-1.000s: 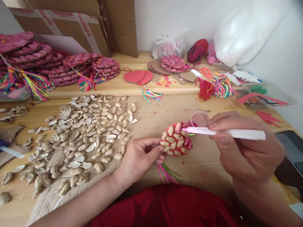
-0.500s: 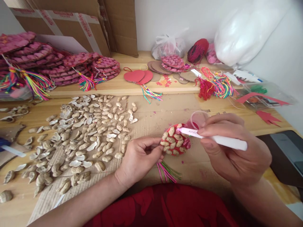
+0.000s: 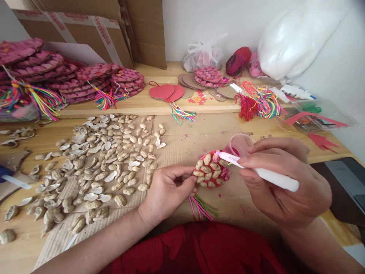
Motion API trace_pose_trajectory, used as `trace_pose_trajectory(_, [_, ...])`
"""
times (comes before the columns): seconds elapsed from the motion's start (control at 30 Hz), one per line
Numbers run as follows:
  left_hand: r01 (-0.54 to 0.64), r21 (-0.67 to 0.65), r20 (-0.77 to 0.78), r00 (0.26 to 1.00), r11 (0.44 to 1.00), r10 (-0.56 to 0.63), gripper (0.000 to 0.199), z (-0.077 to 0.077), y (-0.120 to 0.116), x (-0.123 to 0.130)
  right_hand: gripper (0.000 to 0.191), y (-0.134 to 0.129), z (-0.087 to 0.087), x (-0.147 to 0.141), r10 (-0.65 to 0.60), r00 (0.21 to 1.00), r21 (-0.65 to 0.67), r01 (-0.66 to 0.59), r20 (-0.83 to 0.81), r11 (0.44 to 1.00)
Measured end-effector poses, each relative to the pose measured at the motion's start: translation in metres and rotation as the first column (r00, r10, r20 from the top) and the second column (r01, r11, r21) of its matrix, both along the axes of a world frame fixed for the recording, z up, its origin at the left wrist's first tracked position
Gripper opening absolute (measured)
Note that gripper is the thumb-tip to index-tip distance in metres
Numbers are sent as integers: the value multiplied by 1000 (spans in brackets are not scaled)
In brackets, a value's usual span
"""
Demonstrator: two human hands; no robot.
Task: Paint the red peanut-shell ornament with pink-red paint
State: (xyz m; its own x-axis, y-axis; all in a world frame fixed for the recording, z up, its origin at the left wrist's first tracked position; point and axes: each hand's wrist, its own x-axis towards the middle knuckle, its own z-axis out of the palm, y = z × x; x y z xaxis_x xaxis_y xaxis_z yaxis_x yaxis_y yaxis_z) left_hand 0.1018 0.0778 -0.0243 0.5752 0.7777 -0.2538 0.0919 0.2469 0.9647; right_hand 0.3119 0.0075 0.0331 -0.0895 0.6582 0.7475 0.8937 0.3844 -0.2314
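Observation:
My left hand (image 3: 171,190) pinches the left edge of a red disc (image 3: 211,184) covered with peanut shells. Most shells are tan; a few at its top and right edge are pink. My right hand (image 3: 288,182) grips a white marker (image 3: 268,177), its pink tip touching a pink shell at the disc's top edge. Pink and green cords (image 3: 203,207) hang below the disc. A clear cup (image 3: 241,142) with pink inside stands just behind the marker, partly hidden by it.
Loose peanut shells (image 3: 110,160) spread over cardboard at the left. Behind are stacked pink discs (image 3: 71,82), red discs (image 3: 162,92), bright tassels (image 3: 268,102) and a plastic box (image 3: 325,114). A dark phone-like object (image 3: 339,186) lies at the right.
My right hand and the marker have shifted slightly to the right, and the tip sits a little further right and higher on the pink shell. My left hand stays in place.

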Motion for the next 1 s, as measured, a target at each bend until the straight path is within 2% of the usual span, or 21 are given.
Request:
trace_pose_trajectory(0.17, [11, 59, -5, 1000, 998, -11, 25, 1, 0, 0, 10, 0, 4, -2, 51, 999, -12, -51, 18, 999])
trace_pose_trajectory(0.27, [15, 75, -29, 999, 997, -13, 25, 1, 0, 0, 14, 0, 2, -2, 34, 999, 5, -34, 27, 999])
trace_pose_trajectory(0.37, [12, 68, -38, 999, 998, -10, 25, 1, 0, 0, 21, 0, -1, 0, -19, 999, 52, 21, -31, 998])
trace_pose_trajectory(0.47, [10, 36, -28, 1000, 999, -9, 25, 0, 0, 0, 23, 0, -1, 1, 15, 994, 81, -6, -113, 997])
trace_pose_trajectory(0.6, [18, -16, -4, 1000, 1000, -19, 27, -2, 0, -2, 17, 0, 0, 3, 67, 994, -40, -71, -86, 997])
trace_pose_trajectory(0.7, [19, -36, -3, 1000, 999, -20, 28, -2, 0, -2, 18, 2, -2, 3, 26, 996, -43, -30, -88, 999])
trace_pose_trajectory(0.9, [4, -85, 14, 1000, 996, -3, 27, 0, 1, -1, 13, 9, -3, 7, -49, 965, 153, 91, -258, 984])
trace_pose_trajectory(1.0, [-6, -114, 7, 1000, 993, 7, 27, 0, 3, -2, 11, 12, -2, 19, -142, 941, 166, 200, -307, 966])
